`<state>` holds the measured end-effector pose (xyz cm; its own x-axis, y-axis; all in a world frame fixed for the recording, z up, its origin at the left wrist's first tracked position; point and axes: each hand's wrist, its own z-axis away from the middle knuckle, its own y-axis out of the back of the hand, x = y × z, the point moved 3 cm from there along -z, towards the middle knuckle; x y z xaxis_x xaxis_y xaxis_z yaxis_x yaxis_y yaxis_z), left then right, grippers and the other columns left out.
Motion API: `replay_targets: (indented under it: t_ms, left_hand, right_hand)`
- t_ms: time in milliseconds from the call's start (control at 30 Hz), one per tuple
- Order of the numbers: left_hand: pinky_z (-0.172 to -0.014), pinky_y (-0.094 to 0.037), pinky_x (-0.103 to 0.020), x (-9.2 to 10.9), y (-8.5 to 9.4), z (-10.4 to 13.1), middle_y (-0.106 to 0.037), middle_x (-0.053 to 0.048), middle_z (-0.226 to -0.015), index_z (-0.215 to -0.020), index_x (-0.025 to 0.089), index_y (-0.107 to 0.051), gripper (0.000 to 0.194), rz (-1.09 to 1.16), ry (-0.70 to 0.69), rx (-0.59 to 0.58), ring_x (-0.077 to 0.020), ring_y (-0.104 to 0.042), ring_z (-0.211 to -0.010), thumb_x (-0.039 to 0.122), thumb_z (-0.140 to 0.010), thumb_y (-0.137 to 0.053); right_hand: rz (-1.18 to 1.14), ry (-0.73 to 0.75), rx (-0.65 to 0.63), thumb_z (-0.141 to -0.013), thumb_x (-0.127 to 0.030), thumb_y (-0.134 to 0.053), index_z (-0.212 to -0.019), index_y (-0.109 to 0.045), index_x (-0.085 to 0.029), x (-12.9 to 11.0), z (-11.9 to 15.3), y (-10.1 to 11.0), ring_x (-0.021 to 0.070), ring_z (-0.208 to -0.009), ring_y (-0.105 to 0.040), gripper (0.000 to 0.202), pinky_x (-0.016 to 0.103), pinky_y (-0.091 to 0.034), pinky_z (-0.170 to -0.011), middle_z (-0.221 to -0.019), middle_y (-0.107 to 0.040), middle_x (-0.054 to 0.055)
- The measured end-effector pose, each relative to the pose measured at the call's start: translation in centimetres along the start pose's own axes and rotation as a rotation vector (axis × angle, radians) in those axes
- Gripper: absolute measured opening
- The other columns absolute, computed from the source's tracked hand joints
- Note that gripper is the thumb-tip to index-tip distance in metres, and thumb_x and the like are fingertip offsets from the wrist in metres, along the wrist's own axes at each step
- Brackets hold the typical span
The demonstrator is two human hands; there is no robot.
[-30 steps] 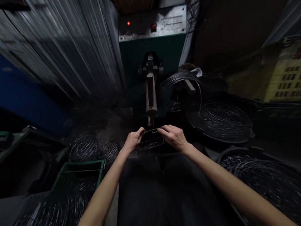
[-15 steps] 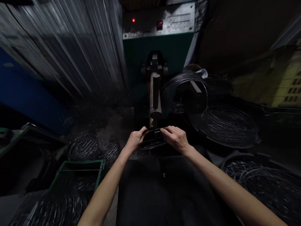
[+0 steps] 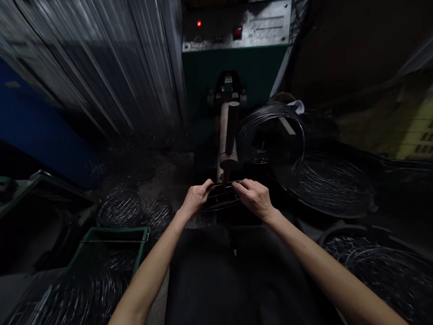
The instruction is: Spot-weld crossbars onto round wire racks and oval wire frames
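Between my two hands is a dark wire frame (image 3: 221,198) with thin curved rods and short cross wires. My left hand (image 3: 198,197) pinches its left side between thumb and fingers. On the other side, my right hand (image 3: 253,196) grips the frame's upper right edge. The far edge of the frame sits right at the tip of a spot welding machine's electrode arm (image 3: 228,138); whether metal touches metal there is too dark to tell. Behind the arm rises the green machine body (image 3: 236,62), with a lit red lamp (image 3: 199,23) on its panel.
Coiled wire rings (image 3: 275,114) hang right of the arm. Wide tubs (image 3: 331,187) of wire rings and small metal pieces stand at the right. A green crate (image 3: 143,236) and wire bundles (image 3: 120,208) lie at the left. A yellow crate (image 3: 410,132) is far right.
My view has shifted slightly, so the machine appears further right. The wire frame has turned a little under the electrode tip, its cross wires shifting. Both hands keep their grip.
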<state>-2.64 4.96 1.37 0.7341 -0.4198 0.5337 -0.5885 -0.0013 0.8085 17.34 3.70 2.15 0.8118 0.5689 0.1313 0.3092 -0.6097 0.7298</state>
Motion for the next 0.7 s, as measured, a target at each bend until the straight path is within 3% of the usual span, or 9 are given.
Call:
replay_targets:
  t_ms: [433, 700]
  left_hand:
    - [-0.053, -0.028, -0.021, -0.7, -0.4, -1.0, -0.048, 0.002, -0.059, -0.094, 0.02, -0.056, 0.023, -0.005, -0.03, -0.004, -0.0096, -0.044, -0.051, 0.034, -0.092, -0.037]
    - [-0.052, -0.026, -0.02, -0.3, 0.0, -1.0, -0.043, 0.004, -0.057, -0.091, 0.02, -0.056, 0.02, 0.016, -0.022, 0.004, -0.0084, -0.04, -0.049, 0.032, -0.092, -0.04]
  right_hand:
    - [0.013, -0.003, 0.003, -0.089, -0.012, -0.046, -0.097, -0.067, -0.022, 0.5, -0.4, -0.8, 0.0103, -0.064, -0.047, 0.023, 0.025, -0.033, -0.061, -0.078, -0.063, 0.001]
    - [0.054, 0.021, 0.076, -0.089, -0.013, -0.049, -0.093, -0.066, -0.022, 0.5, -0.7, -1.3, 0.0098, -0.062, -0.047, 0.019, 0.024, -0.033, -0.06, -0.076, -0.063, 0.0]
